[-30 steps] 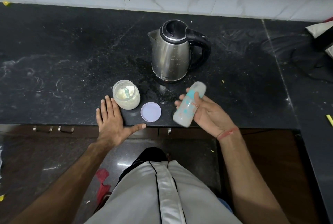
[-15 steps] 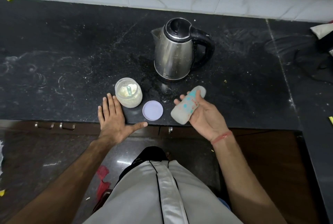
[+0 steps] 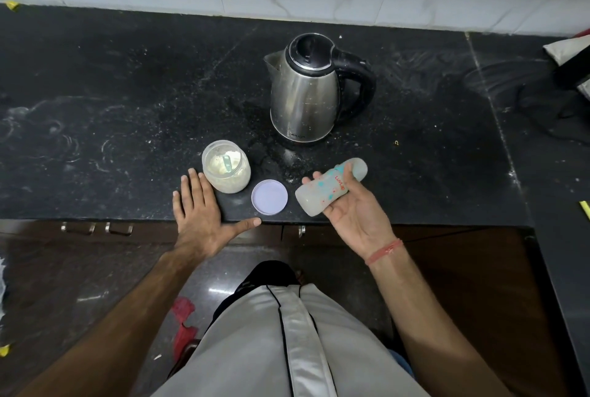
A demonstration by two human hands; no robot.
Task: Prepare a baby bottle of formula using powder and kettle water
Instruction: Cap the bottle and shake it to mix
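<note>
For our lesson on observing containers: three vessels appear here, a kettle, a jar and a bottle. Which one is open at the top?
The powder jar: its lilac lid lies beside it on the counter. The kettle has its lid down; the bottle lies capped in the right hand.

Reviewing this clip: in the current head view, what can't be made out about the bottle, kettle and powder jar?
- Baby bottle, head view: the right hand holds it tilted; whether it has a cap or any contents is unclear through the cloudy wall.
- Kettle: closed lid hides the water level.
- Powder jar: scoop inside is too small and blurred to detail.
- Objects at right edge: cut off by the frame.
</note>
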